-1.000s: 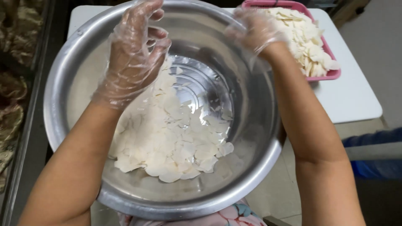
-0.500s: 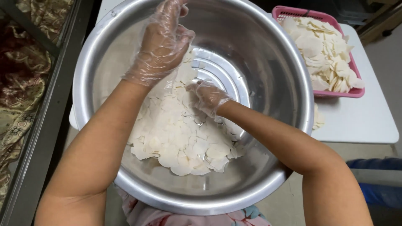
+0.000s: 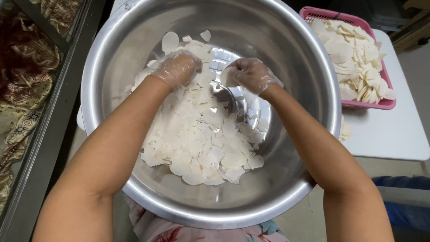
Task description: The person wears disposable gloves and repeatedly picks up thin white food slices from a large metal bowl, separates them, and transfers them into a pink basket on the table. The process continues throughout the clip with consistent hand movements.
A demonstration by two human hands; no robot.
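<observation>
A person leans over a big metal bowl point(image 3: 309, 67) with both hands inside it. The bowl holds a heap of thin white slices point(image 3: 197, 139), which look like some cut root or fruit. The heap lies mostly on the left and near side of the bowl floor, and a patch of bare shiny metal shows on the right. Both hands wear thin clear gloves. The left hand point(image 3: 177, 69) is curled down into the far end of the heap, with its fingers bent and pressed among the slices; it seems to have some gathered under them, but the grip itself is hidden. The right hand point(image 3: 248, 74) is just beside it, with its fingers bent in and pinching at a slice or two near the bare patch. The two hands are close but do not touch. To the right, on a white table point(image 3: 389, 134), stands a pink basket point(image 3: 367, 105), well apart from the hands. It is piled high with more of the same white slices. A few loose slices lie on the table next to the bowl's rim. So it looks like some slices are already in the bowl, and many more are left in the basket. Patterned cloth point(image 3: 31, 54) shows at the far left.
</observation>
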